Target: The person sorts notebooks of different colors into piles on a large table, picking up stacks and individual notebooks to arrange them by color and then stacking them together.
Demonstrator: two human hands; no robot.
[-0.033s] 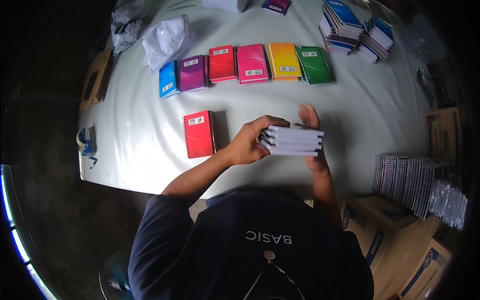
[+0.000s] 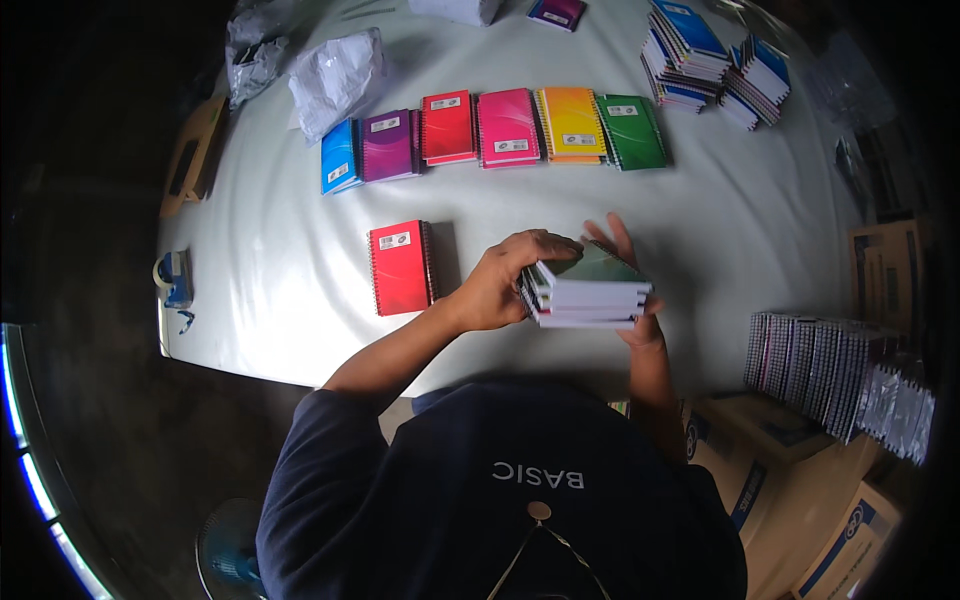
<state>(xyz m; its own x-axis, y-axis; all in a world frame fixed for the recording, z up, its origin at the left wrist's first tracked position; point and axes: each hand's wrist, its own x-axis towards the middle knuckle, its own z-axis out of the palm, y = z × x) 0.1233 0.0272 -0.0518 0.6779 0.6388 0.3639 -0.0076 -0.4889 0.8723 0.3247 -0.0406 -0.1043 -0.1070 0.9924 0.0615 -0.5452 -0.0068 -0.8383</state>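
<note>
My left hand is closed round the left end of a stack of spiral notebooks, held above the table. White page edges face me, and a dark green cover shows on top. At the stack's right end is my right hand, its upper fingers stretched out and apart behind the notebooks; part of it is hidden by them. Left of the stack lies a red spiral notebook pile. Beyond, a row holds blue, purple, red, pink, yellow and green notebooks.
Stacked notebooks stand at the far right; a long spiral-bound row sits at the near right. Crumpled white plastic lies far left. A tape dispenser is at the left edge. Cardboard boxes stand below right.
The held stack has tilted, so its dark green top cover now shows. My right hand's fingers have shifted slightly, and one now touches the stack's right corner.
</note>
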